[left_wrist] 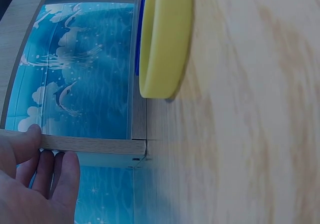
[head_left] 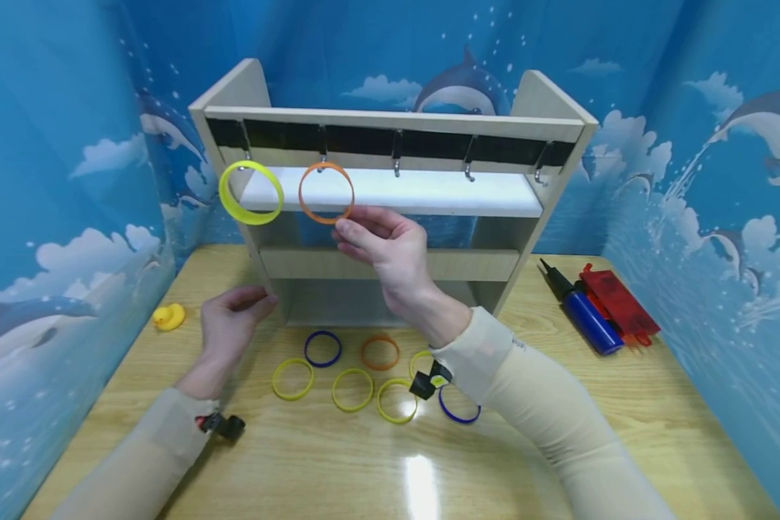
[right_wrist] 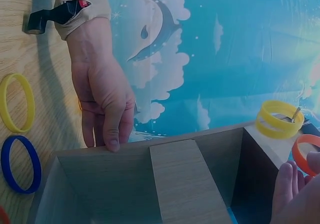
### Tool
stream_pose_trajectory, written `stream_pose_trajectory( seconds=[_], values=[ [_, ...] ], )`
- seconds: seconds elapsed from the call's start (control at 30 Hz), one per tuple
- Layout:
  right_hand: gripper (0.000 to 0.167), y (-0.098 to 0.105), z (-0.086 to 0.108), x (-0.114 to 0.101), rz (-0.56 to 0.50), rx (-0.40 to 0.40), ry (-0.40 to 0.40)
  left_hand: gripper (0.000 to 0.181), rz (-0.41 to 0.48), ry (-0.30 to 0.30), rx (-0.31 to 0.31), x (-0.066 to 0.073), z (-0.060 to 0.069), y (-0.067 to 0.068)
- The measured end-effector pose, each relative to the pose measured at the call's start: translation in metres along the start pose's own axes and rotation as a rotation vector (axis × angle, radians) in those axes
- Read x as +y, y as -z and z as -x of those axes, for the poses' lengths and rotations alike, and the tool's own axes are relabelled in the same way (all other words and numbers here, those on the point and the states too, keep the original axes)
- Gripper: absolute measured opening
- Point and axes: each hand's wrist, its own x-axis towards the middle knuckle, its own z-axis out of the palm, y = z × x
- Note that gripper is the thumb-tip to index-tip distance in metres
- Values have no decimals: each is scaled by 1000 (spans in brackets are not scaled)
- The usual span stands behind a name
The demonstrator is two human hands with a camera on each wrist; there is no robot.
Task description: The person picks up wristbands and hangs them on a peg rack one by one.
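Observation:
In the head view my right hand [head_left: 390,249] pinches the lower edge of an orange wristband [head_left: 321,219] between thumb and fingers. The band's top is at the second hook [head_left: 323,148] from the left on the wooden shelf [head_left: 390,120]; whether it bears on the hook I cannot tell. Yellow wristbands [right_wrist: 272,133] hang from the leftmost hook, looking like two loops in the right wrist view. Low at the shelf's left side, my left hand [head_left: 230,321] grips the edge of the side panel [left_wrist: 95,144], thumb on one face and fingers on the other.
Before the shelf lie several yellow wristbands [head_left: 352,410], two blue ones, one a blue wristband [head_left: 308,354], and another orange wristband [head_left: 380,367]. A yellow duck [head_left: 169,316] stands left. On the right lie a blue hand pump [head_left: 591,321] and a red pouch [head_left: 624,303].

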Motion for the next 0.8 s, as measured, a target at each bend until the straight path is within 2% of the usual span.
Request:
stream_pose_trajectory(
  seconds=[0.27,0.5,0.63,0.73,0.8],
  values=[
    [22,2,0,2,3,-15,2,34,-26,4,-8,1,1,1],
    [26,9,6,-2,58,-33,-4,34,-16,-1,-1,0,1,2],
    [25,28,16,-5,157,-89,16,33,-27,0,-1,0,0,2],
    [25,52,28,-8,281,-142,15,34,-34,-1,3,1,0,1],
    [27,70,37,-10,375,-161,-14,34,-39,0,5,1,0,0]
  ],
)
